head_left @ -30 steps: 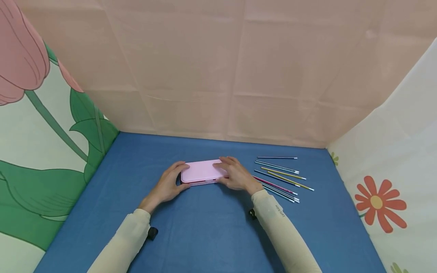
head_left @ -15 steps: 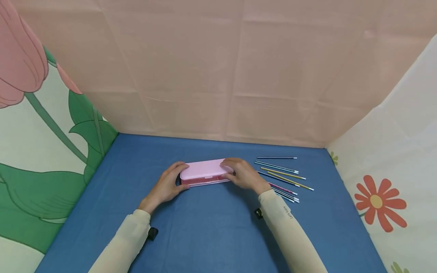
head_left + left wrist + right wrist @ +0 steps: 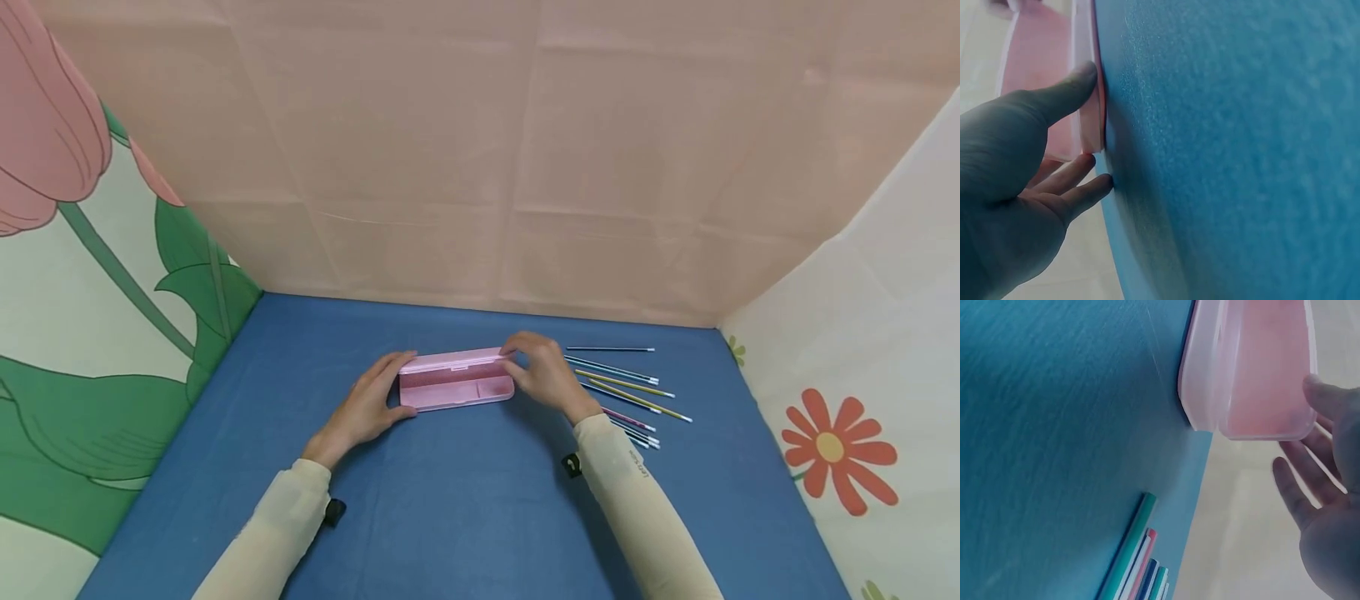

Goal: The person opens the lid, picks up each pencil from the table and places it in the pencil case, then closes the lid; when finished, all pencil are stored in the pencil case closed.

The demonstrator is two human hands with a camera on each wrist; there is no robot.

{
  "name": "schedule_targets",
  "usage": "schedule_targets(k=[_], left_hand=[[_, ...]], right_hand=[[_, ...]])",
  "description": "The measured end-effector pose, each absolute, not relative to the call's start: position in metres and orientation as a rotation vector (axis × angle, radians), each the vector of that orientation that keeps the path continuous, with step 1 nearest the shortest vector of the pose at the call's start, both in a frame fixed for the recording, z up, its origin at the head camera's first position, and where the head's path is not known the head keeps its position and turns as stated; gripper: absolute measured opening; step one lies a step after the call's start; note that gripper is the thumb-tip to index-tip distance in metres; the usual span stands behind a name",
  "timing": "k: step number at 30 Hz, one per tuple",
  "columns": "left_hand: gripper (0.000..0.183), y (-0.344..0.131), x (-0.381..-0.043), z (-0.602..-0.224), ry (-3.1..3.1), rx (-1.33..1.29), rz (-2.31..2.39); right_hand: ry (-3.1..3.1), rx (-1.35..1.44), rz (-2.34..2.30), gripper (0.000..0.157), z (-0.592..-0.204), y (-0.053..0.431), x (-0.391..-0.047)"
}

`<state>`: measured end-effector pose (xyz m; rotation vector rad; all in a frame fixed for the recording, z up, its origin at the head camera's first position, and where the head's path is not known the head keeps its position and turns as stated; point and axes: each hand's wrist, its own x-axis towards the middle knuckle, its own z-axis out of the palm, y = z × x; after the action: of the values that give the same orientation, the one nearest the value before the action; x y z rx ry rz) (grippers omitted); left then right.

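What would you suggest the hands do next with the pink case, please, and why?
Probably the right hand should tip the lid further back until it rests open: that hand pinches the raised lid, the left hand steadies the case by its left end, and the pencils lie outside, to the right.

We see the right hand [image 3: 1335, 534] with its thumb on the rim of the lid [image 3: 1272, 362] and other fingers behind it. The lid stands open from the pink case [image 3: 1202, 375], which rests on a blue surface [image 3: 1066, 425]; near it we find several pencils [image 3: 1129, 550] lying side by side, cut off by the bottom edge.
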<state>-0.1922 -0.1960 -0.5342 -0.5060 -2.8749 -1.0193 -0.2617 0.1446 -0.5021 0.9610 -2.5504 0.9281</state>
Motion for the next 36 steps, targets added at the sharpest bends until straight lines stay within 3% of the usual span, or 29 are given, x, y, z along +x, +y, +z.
schedule_targets(k=[8,20,29,36], left_hand=[[0.133,-0.1917,-0.1928,-0.5355,-2.854,-0.54,-1.023],[0.136,-0.1906,-0.1962,-0.5344,-2.875,-0.532,-1.012],[0.139,-0.1916,-0.1959,-0.5331,-2.896,-0.496,-1.037],[0.138,-0.193,-0.1956,-0.5321,-2.894,-0.489,-1.055]], right_hand=[[-2.39,0.856,0.996,0.011,-0.5062,0.1444,-0.266],[-2.328,0.77,1.023,0.011,-0.509,0.1411,-0.2682],[-2.39,0.76,1.012,0.037,-0.5118,0.1438,-0.2684],[-2.682,0.761,1.069,0.07,-0.5121,0.1473,-0.2684]])
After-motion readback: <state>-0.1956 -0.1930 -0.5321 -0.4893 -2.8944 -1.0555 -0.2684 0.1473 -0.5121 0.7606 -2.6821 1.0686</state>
